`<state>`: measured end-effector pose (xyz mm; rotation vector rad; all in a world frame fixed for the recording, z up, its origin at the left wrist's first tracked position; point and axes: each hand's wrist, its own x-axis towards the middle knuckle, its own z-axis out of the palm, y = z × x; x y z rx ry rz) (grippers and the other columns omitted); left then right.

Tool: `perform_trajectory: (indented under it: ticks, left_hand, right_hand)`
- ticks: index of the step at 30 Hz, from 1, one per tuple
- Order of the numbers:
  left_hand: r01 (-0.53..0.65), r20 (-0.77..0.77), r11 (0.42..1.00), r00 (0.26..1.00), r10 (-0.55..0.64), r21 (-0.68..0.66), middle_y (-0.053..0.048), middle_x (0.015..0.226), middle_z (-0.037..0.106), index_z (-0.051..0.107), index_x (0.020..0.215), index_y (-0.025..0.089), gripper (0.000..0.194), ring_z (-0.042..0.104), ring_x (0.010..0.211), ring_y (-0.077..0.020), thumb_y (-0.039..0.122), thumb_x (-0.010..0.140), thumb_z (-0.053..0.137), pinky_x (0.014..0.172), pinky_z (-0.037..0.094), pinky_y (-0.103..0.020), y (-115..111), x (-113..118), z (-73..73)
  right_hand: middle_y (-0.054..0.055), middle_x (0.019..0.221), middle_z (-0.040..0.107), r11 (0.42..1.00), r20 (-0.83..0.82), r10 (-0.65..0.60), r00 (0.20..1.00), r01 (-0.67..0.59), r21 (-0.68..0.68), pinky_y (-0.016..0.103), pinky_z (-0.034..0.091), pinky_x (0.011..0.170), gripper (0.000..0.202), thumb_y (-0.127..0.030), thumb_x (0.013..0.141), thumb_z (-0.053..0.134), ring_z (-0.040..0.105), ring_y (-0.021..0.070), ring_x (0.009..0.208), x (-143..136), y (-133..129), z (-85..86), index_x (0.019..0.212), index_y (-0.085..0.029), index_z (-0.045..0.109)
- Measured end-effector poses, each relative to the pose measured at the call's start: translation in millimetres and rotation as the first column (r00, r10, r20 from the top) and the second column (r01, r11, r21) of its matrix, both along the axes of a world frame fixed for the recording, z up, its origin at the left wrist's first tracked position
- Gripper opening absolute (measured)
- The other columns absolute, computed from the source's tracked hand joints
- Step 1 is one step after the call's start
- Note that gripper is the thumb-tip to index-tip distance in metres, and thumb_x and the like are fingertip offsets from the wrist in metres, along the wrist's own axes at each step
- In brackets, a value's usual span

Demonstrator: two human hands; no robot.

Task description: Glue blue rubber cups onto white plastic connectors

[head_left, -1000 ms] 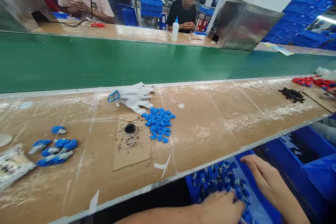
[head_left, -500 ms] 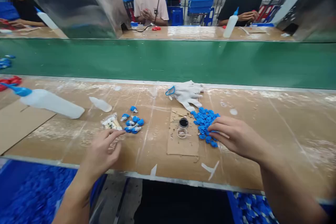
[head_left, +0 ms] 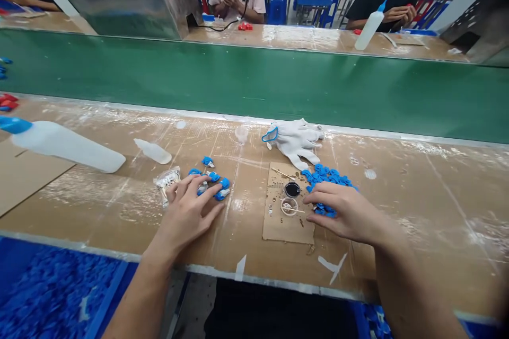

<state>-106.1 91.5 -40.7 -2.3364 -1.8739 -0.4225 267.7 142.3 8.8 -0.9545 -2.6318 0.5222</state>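
My left hand is spread over a small group of blue and white pieces, with nothing seen gripped in it. Beside it lies a clear bag of cotton swabs. My right hand reaches over the near side of a pile of flat blue pieces, fingers apart and slightly curled; no piece shows between them. Between the hands, a cardboard piece bears a small cup of dark liquid, a clear cup with a swab across it, and another stick.
A white glove lies behind the cardboard. On the left are a large bottle and a small one. Blue bins stand below the front edge. People sit beyond the green belt.
My left hand has moved right, from beside the blue and white pieces to over them, its fingers spreading. My right hand has shifted slightly left and nearer at the blue pile. The view has tilted down.
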Motion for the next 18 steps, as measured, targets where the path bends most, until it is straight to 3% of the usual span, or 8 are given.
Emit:
perform_trajectory:
  ticks: [4, 8, 12, 14, 16, 18]
  left_hand:
    - [0.011, 0.033, 0.999, 0.999, -0.012, 0.048, -0.007, 0.126, 0.073, 0.077, 0.105, 0.033, 0.014, 0.059, 0.128, -0.0337, 0.033, 0.097, 0.064, 0.109, 0.038, -0.052, -2.6, 5.6, -6.2]
    - [0.073, 0.085, 0.993, 0.993, -0.081, 0.096, -0.002, 0.105, 0.080, 0.075, 0.099, 0.030, 0.020, 0.070, 0.110, -0.0259, 0.022, 0.103, 0.057, 0.104, 0.043, -0.048, -3.3, 5.6, -9.6]
    - [0.126, 0.352, 0.978, 0.919, -0.179, 0.168, -0.004, 0.102, 0.076, 0.076, 0.100, 0.025, 0.020, 0.074, 0.094, -0.0193, 0.017, 0.100, 0.059, 0.089, 0.058, -0.037, -0.8, 13.4, -0.9]
    - [0.079, 0.602, 0.978, 0.777, -0.182, 0.193, -0.004, 0.104, 0.070, 0.077, 0.102, 0.023, 0.017, 0.074, 0.086, -0.0153, 0.017, 0.099, 0.061, 0.079, 0.063, -0.031, 6.0, 27.2, 9.3]
    - [0.042, 0.839, 0.987, 0.522, -0.155, 0.156, -0.003, 0.107, 0.066, 0.076, 0.103, 0.022, 0.013, 0.075, 0.079, -0.0125, 0.020, 0.097, 0.065, 0.074, 0.066, -0.029, 18.8, 45.9, 21.0]
    - [0.116, 0.959, 0.990, 0.261, -0.113, 0.085, -0.004, 0.108, 0.067, 0.076, 0.105, 0.020, 0.017, 0.076, 0.080, -0.0136, 0.022, 0.088, 0.076, 0.075, 0.067, -0.028, 36.4, 65.0, 30.5]
  right_hand:
    - [0.003, 0.090, 0.071, 0.999, -0.015, 0.026, 1.000, -0.027, -0.018, 0.030, 0.051, 0.065, 0.013, -0.033, 0.100, 0.060, 0.068, 0.0186, 0.082, -3.2, -0.7, -2.7, 0.101, -0.026, 0.071]
    - [0.003, 0.082, 0.067, 0.998, -0.053, 0.060, 0.997, -0.060, -0.002, 0.029, 0.048, 0.064, 0.019, -0.029, 0.103, 0.056, 0.064, 0.0169, 0.076, -4.6, -0.6, -6.9, 0.091, -0.025, 0.070]
    - [0.003, 0.085, 0.070, 0.997, -0.100, 0.070, 0.993, -0.067, 0.031, 0.028, 0.049, 0.066, 0.020, -0.026, 0.104, 0.055, 0.065, 0.0159, 0.078, -11.1, -1.2, -9.5, 0.091, -0.023, 0.069]
    - [0.003, 0.084, 0.071, 0.995, -0.123, 0.067, 0.990, -0.057, 0.080, 0.028, 0.050, 0.066, 0.021, -0.026, 0.105, 0.054, 0.066, 0.0155, 0.078, -16.8, -1.6, -10.3, 0.091, -0.022, 0.070]
    - [0.004, 0.082, 0.072, 0.986, -0.150, 0.060, 0.987, -0.035, 0.166, 0.028, 0.050, 0.066, 0.022, -0.025, 0.104, 0.056, 0.066, 0.0154, 0.076, -23.1, -1.9, -11.3, 0.089, -0.020, 0.071]
    - [0.004, 0.080, 0.072, 0.968, -0.170, 0.050, 0.984, -0.006, 0.252, 0.028, 0.049, 0.065, 0.021, -0.023, 0.102, 0.058, 0.065, 0.0155, 0.073, -28.6, -2.3, -12.8, 0.088, -0.018, 0.073]
